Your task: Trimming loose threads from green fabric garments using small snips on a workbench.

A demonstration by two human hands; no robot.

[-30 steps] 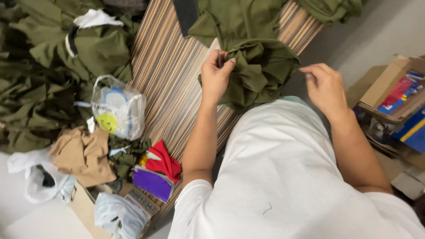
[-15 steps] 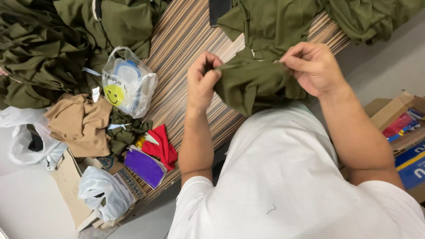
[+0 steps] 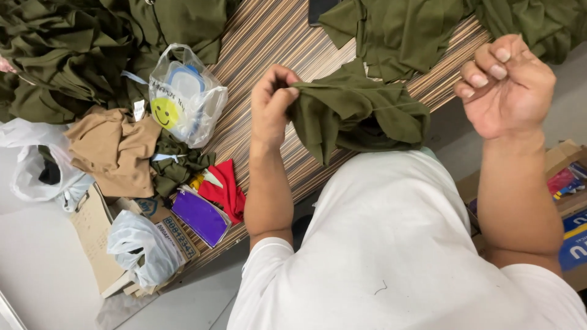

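Note:
My left hand (image 3: 272, 101) pinches a fold of an olive green garment (image 3: 358, 113), bunched over the edge of the striped wooden table (image 3: 269, 36) against my white shirt. My right hand (image 3: 507, 85) is raised to the right of the garment and clear of it, fingers curled shut. A thin pale thread (image 3: 422, 101) runs taut from the cloth toward that hand. More olive fabric (image 3: 403, 30) lies on the table just beyond the garment.
A heap of olive garments (image 3: 79, 55) fills the upper left. Beside it sit a clear plastic bag with a yellow smiley (image 3: 183, 95), tan cloth (image 3: 113, 150), red cloth (image 3: 223, 186), a purple pouch (image 3: 200, 215) and white bags (image 3: 143, 247). Cardboard boxes (image 3: 565, 183) stand at the right.
My right hand has left the garment and moved out to the right, drawing the thread taut. My left hand keeps its pinch on the fold.

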